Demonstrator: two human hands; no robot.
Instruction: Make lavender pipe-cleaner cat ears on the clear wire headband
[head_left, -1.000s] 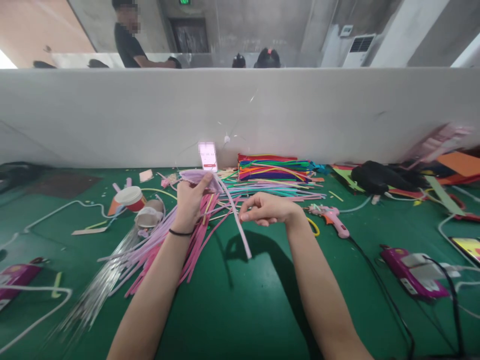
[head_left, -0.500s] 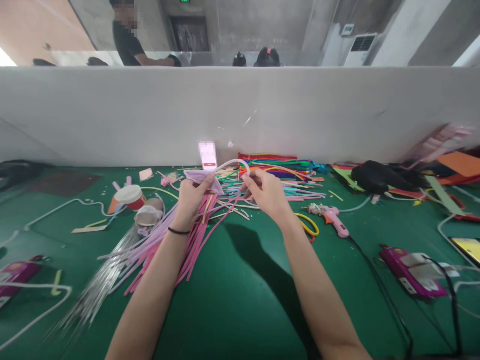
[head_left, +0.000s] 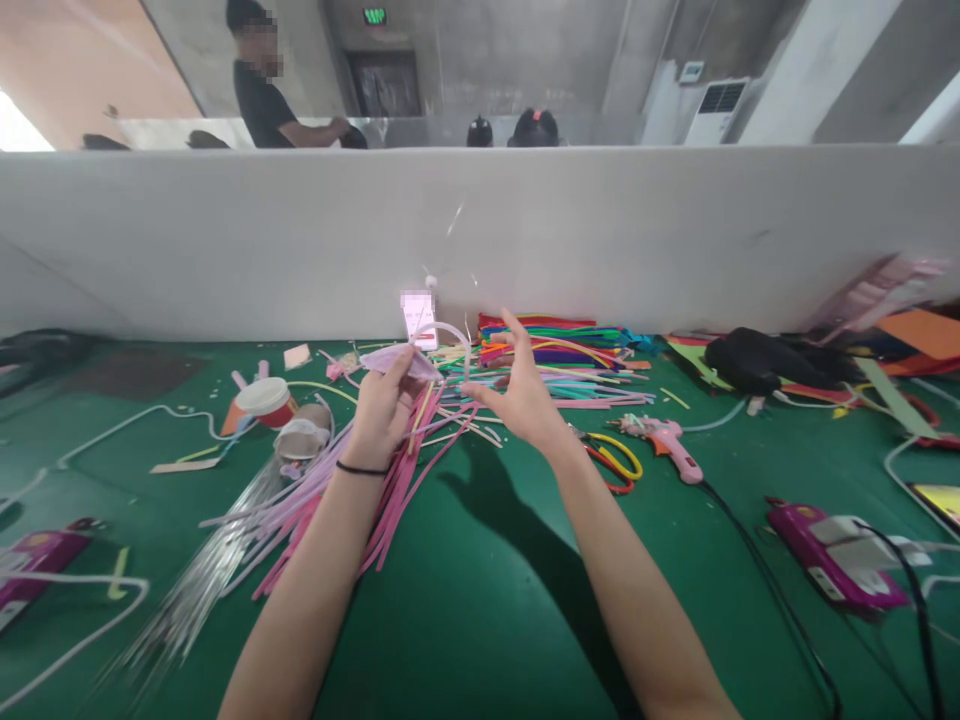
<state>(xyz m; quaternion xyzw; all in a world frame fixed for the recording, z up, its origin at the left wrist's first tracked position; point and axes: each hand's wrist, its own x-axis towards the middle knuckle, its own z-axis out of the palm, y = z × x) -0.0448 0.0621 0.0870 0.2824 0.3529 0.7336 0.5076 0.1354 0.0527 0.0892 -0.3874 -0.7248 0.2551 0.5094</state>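
My left hand (head_left: 381, 412) is closed on a flat lilac pipe-cleaner piece (head_left: 386, 357), thumb on top. From that piece a pale pipe cleaner (head_left: 451, 329) arches up and over to the right. Beside its free end is my right hand (head_left: 521, 393), thumb and fingers spread apart; whether the thumb tip brushes the strand I cannot tell. Pink pipe cleaners (head_left: 397, 490) and lilac ones (head_left: 259, 532) lie beneath and beside my left forearm. Behind my right hand is a pile of multicoloured pipe cleaners (head_left: 562, 350).
A lit phone (head_left: 418, 318) leans against the white partition (head_left: 300, 240). To the right are scissors (head_left: 621, 462), a pink glue gun (head_left: 675, 450) and a purple power strip (head_left: 810, 555). On the left stand a lidded cup (head_left: 268, 402) and a bundle of silvery wires (head_left: 202, 560).
My right hand has let go of the pale pipe cleaner and opened, fingers spreading upward. The strand's arch has shifted left. My left hand keeps its hold on the lilac piece.
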